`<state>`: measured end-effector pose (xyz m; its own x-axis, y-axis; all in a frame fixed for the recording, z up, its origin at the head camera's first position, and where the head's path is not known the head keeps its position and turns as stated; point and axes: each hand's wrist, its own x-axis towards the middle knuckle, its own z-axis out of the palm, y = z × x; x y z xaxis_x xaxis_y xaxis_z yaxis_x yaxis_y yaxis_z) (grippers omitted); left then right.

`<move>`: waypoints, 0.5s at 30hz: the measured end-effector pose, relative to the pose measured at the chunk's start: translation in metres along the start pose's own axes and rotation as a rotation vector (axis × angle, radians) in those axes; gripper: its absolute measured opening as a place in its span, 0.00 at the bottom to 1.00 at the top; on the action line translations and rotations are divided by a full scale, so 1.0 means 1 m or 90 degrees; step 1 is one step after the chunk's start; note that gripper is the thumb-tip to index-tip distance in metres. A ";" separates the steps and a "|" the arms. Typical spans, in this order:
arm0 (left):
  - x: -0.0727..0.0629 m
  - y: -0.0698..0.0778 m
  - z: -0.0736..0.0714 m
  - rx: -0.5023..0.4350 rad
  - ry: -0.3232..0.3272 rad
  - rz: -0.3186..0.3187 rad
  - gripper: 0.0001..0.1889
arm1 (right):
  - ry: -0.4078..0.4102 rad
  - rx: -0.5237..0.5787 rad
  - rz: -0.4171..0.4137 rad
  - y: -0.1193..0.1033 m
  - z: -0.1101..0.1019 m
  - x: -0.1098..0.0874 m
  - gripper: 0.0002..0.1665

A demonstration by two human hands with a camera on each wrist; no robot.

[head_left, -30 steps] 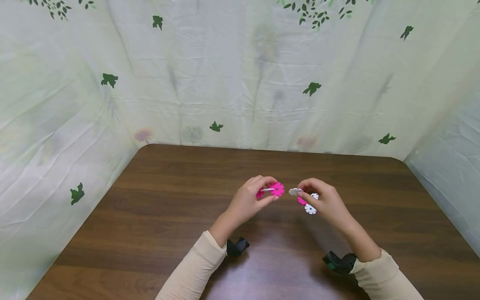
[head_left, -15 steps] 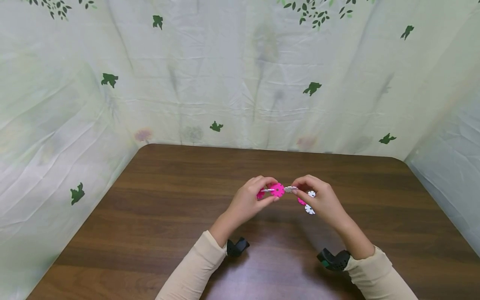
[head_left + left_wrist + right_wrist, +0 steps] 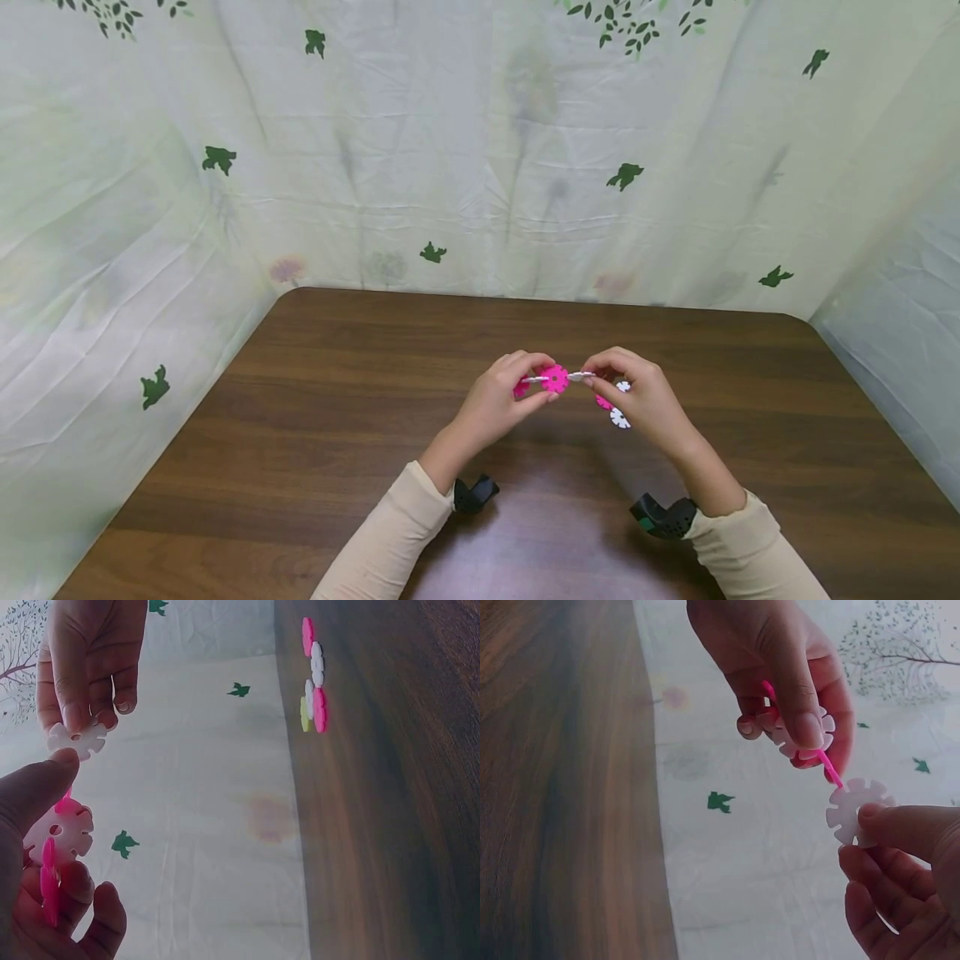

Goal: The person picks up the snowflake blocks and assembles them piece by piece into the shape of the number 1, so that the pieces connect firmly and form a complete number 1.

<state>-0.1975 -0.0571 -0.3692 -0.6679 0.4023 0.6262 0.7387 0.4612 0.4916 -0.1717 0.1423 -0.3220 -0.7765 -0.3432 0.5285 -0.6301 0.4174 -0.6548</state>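
My left hand (image 3: 491,396) holds a short chain of notched interlocking discs over the table. A pink disc (image 3: 555,379) stands at the chain's right end, a white disc (image 3: 67,829) is slotted in the middle, and another pink disc (image 3: 49,889) is at the far end. Between thumb and fingers, my right hand (image 3: 645,400) pinches a white notched disc (image 3: 847,814). Its edge meets the right-end pink disc's edge, turned crosswise to it. Fingers of both hands cover parts of the discs.
A joined group of discs lies on the brown wooden table (image 3: 360,433), partly behind my right hand: pink disc (image 3: 320,710), white disc (image 3: 620,418) and a yellowish disc (image 3: 304,714) among them. A pale printed curtain (image 3: 465,150) hangs behind and beside the table.
My right hand has moved left, bringing its white disc from a gap away up against the pink disc, and tilted it flatter. My left hand has stayed in place.
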 end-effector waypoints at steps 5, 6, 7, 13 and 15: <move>0.000 0.000 0.000 -0.001 0.000 0.000 0.18 | 0.008 0.004 0.002 0.001 0.001 0.000 0.08; 0.000 0.000 0.000 -0.002 0.000 0.000 0.18 | 0.009 0.005 0.000 0.001 0.001 0.000 0.08; 0.000 0.000 0.000 -0.001 0.000 0.001 0.18 | 0.009 0.007 -0.003 0.002 0.001 0.000 0.08; 0.001 0.001 0.000 -0.003 -0.002 0.005 0.18 | 0.016 0.020 -0.029 0.005 0.004 0.000 0.09; 0.001 0.001 0.000 -0.009 -0.002 0.006 0.18 | 0.023 0.027 -0.037 0.005 0.005 0.000 0.09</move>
<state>-0.1970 -0.0566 -0.3680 -0.6617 0.4087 0.6286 0.7457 0.4462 0.4948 -0.1748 0.1408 -0.3282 -0.7383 -0.3356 0.5850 -0.6744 0.3613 -0.6439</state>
